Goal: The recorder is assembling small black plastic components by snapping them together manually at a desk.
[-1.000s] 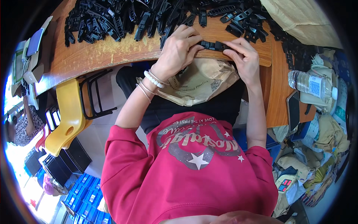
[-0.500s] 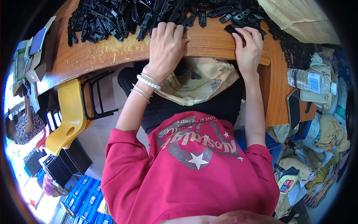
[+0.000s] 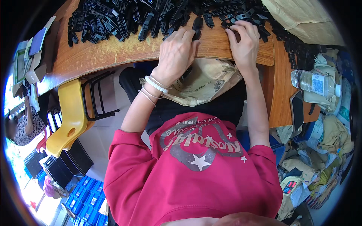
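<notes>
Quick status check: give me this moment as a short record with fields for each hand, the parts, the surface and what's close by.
left hand: left hand at the table edge, fingers on a long black plastic part
right hand: right hand flat on the wood, fingertips in the black parts
parts: pile of black plastic parts along the far side
surface: wooden table
lap: beige bag under the table edge
nearby: yellow chair on the left; clear water bottle on the right

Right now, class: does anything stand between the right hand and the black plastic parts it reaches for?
Nothing visible does: the right hand already rests on the black plastic parts at the pile's edge on the wooden table.
</notes>
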`<act>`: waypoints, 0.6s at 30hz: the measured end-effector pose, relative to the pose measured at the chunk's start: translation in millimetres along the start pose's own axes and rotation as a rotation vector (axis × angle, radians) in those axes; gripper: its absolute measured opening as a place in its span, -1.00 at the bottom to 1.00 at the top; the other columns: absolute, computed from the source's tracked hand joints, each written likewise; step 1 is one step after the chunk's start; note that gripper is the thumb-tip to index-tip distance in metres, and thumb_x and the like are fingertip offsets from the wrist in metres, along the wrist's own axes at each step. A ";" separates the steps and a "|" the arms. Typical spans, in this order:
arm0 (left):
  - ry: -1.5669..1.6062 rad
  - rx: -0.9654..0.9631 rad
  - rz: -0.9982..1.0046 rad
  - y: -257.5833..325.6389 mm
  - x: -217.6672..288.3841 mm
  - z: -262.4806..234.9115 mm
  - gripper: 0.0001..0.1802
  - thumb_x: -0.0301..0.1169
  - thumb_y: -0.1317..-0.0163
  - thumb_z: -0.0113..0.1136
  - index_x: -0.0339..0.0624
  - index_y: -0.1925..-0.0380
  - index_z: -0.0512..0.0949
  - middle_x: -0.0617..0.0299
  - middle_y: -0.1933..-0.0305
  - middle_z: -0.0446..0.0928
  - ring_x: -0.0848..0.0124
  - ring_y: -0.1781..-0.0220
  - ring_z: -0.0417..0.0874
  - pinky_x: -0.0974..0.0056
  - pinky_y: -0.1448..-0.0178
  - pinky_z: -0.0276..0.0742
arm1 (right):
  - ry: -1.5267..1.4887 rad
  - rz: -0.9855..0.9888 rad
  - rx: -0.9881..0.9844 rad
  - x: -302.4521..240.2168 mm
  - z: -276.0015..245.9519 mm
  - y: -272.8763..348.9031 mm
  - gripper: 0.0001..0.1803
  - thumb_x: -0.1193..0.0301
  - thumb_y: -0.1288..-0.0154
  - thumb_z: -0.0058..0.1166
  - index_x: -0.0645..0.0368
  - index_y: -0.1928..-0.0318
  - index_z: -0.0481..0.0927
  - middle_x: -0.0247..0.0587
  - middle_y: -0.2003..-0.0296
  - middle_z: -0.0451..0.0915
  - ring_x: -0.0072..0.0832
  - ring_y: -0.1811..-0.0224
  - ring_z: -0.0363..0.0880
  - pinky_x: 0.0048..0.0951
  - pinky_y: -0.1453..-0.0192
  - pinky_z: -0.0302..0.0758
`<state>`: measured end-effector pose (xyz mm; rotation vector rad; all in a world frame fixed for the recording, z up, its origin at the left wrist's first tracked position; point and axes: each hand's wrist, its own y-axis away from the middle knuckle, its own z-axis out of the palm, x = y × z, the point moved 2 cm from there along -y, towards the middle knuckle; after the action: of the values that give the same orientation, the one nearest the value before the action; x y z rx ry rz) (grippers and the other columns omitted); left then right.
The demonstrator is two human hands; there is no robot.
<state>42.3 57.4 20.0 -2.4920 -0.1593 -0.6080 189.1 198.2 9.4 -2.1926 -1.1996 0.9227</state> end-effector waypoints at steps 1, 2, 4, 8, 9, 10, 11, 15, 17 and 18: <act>0.001 -0.001 -0.001 -1.3 2.5 0.1 -0.79 -0.42 -0.19 0.25 -0.25 0.20 0.53 0.07 0.32 0.51 0.10 0.32 0.59 0.14 0.26 0.52 | -0.068 -0.041 0.043 3.4 0.0 3.6 -0.80 0.49 -0.15 0.30 0.25 0.22 0.61 -0.25 0.29 0.61 -0.37 0.25 0.54 -0.35 0.17 0.44; -0.050 -0.034 -0.065 -2.7 3.7 -0.3 -0.79 -0.37 -0.20 0.27 -0.25 0.24 0.53 0.09 0.33 0.51 0.11 0.34 0.60 0.15 0.29 0.51 | -0.076 -0.041 0.039 -1.3 0.4 5.2 -0.80 0.49 -0.15 0.30 0.25 0.22 0.61 -0.25 0.29 0.61 -0.37 0.25 0.54 -0.35 0.17 0.44; -0.098 -0.068 -0.133 -4.6 5.3 3.3 -0.78 -0.33 -0.20 0.29 -0.24 0.29 0.53 0.11 0.34 0.50 0.13 0.36 0.61 0.16 0.33 0.51 | -0.447 0.344 -0.001 -11.3 -7.4 12.5 -0.75 0.49 -0.24 0.25 0.25 0.08 0.55 -0.25 0.33 0.62 -0.55 0.32 0.55 -0.50 0.33 0.47; -0.179 0.002 -0.138 -8.1 5.9 6.2 -0.77 -0.30 -0.19 0.29 -0.22 0.34 0.51 0.13 0.36 0.48 0.15 0.39 0.60 0.19 0.37 0.49 | -0.564 0.506 -0.083 -14.6 -16.2 22.7 -0.76 0.46 -0.48 -0.08 0.23 -0.05 0.54 -0.36 0.42 0.53 -0.70 0.45 0.46 -0.65 0.42 0.41; -0.177 0.016 -0.167 -5.4 5.8 5.5 -0.77 -0.31 -0.19 0.29 -0.22 0.33 0.52 0.13 0.36 0.48 0.15 0.40 0.59 0.18 0.37 0.49 | -0.562 0.508 -0.081 -13.3 -19.6 24.6 -0.76 0.46 -0.48 -0.08 0.23 -0.05 0.54 -0.36 0.42 0.53 -0.70 0.45 0.46 -0.65 0.42 0.41; -0.163 0.059 -0.156 -0.7 5.6 4.4 -0.78 -0.36 -0.16 0.31 -0.24 0.30 0.52 0.13 0.34 0.48 0.15 0.34 0.57 0.18 0.34 0.48 | -0.630 0.575 -0.158 -10.9 -20.9 26.9 -0.75 0.46 -0.49 -0.09 0.25 -0.05 0.55 -0.37 0.44 0.53 -0.71 0.45 0.46 -0.66 0.42 0.40; -0.123 0.066 -0.114 5.9 4.8 3.2 -0.79 -0.39 -0.13 0.29 -0.25 0.30 0.51 0.11 0.33 0.44 0.15 0.28 0.54 0.16 0.33 0.48 | -0.700 0.641 -0.236 -10.6 -21.1 28.9 -0.74 0.45 -0.49 -0.11 0.26 -0.05 0.57 -0.38 0.45 0.52 -0.71 0.45 0.45 -0.67 0.42 0.39; 0.055 0.063 0.005 13.1 -1.7 3.3 -0.77 -0.51 -0.08 0.30 -0.28 0.23 0.55 0.10 0.27 0.45 0.13 0.22 0.48 0.16 0.20 0.46 | -0.949 0.683 -0.429 -16.8 -20.7 24.7 -0.66 0.46 -0.43 0.01 0.23 -0.17 0.54 -0.36 0.42 0.57 -0.71 0.47 0.43 -0.66 0.40 0.38; 0.104 0.031 0.011 11.6 -2.0 1.9 -0.77 -0.54 -0.09 0.30 -0.29 0.22 0.57 0.09 0.26 0.48 0.14 0.23 0.48 0.18 0.17 0.46 | -0.898 0.711 -0.480 -15.3 -20.9 22.9 -0.67 0.51 -0.33 0.13 0.25 -0.10 0.60 -0.33 0.39 0.57 -0.69 0.45 0.44 -0.66 0.38 0.39; 0.118 0.021 0.016 11.1 -2.7 1.3 -0.76 -0.55 -0.08 0.30 -0.30 0.21 0.57 0.08 0.25 0.49 0.14 0.23 0.48 0.18 0.16 0.46 | -0.797 0.545 -0.464 -13.4 -20.8 21.3 -0.69 0.53 -0.28 0.17 0.26 -0.05 0.63 -0.32 0.38 0.58 -0.68 0.43 0.46 -0.66 0.37 0.40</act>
<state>43.1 48.8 12.3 -2.4273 -0.0997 -0.7408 210.8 174.1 13.3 -2.6823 -1.2294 2.0606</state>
